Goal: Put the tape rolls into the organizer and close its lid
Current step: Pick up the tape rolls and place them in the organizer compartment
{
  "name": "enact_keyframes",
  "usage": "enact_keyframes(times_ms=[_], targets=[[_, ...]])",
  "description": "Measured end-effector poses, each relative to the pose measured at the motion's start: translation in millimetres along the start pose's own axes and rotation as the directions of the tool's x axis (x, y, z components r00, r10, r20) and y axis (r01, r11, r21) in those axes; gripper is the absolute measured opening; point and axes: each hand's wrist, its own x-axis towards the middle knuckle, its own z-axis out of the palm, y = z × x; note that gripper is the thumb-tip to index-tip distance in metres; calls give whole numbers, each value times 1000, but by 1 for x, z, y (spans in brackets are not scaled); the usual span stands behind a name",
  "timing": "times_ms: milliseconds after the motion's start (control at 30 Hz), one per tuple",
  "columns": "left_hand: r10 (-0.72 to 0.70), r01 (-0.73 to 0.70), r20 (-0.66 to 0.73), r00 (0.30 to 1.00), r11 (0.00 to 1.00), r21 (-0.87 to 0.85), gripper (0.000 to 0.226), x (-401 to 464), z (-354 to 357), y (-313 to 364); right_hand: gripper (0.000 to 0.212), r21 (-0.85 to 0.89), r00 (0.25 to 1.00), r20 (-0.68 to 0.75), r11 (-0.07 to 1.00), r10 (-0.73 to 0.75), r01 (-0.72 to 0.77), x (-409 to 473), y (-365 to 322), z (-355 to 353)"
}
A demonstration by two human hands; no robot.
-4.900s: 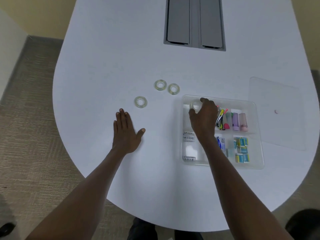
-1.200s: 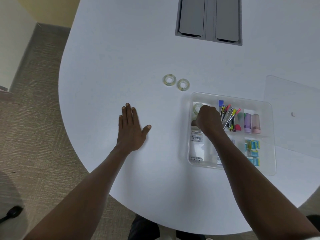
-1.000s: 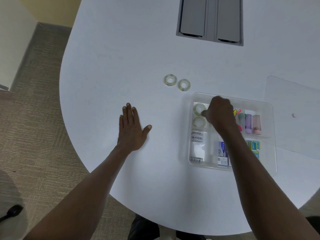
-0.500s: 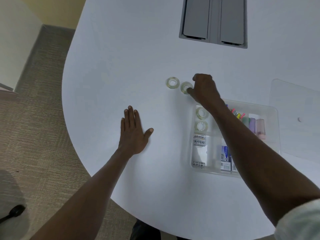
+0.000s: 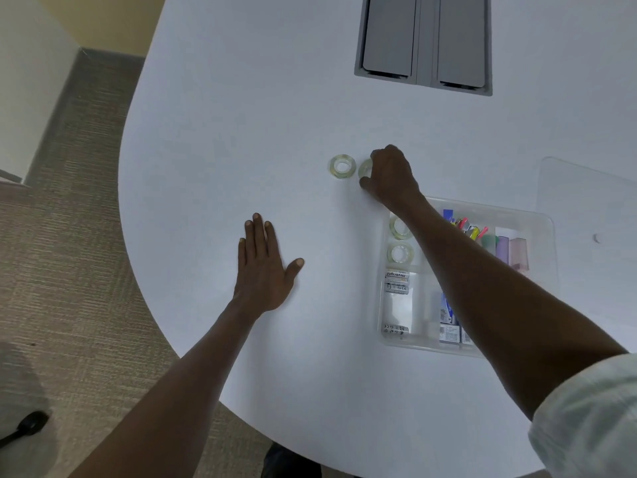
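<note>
Since a moment ago the right hand (image 5: 391, 174) has closed its fingers round the nearer clear tape roll (image 5: 364, 168) on the white oval table (image 5: 241, 115), beside the clear plastic organizer (image 5: 548, 236) already holding two rolls. The left hand (image 5: 263, 267) stays flat, spread, empty. Another glossy ring-shaped roll (image 5: 342, 166) lies just beside.

On the table (image 5: 241, 132), two tape rolls lie side by side: the left roll (image 5: 342, 166) free, the right roll (image 5: 364, 168) under my right hand (image 5: 391, 175). The organizer (image 5: 546, 236) sits nearer and to the right, with two more rolls (image 5: 400, 252) in its far-left compartment. Its lid (image 5: 586, 201) lies right of it. My left hand (image 5: 263, 270) lies flat to the left.
</note>
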Motion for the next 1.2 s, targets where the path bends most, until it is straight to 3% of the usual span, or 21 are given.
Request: enact_keyframes(times_ms=[133,267,500,667,933,1200], targets=[[-3,3,16,1000,1000,-24,91,0,-2,2,52,130,987,-159,992,31,-10,-23,0,-23],[-4,4,10,1000,1000,-10,91,-1,-3,3,52,221,948,-266,968,174,-116,-60,13,-48],[-11,11,17,1000,1000,0,90,-1,-3,3,55,190,943,-167,948,287,-255,-115,46,-42],[-21,21,36,999,1000,-4,91,-1,-5,5,52,146,970,-95,967,223,-208,-121,51,-14],[-30,31,48,998,999,-22,92,-1,-5,5,35,83,986,-102,989,132,-124,-109,53,10],[-29,29,41,999,999,-13,92,0,-4,3,39,96,986,-82,986,143,-135,-103,55,15]])
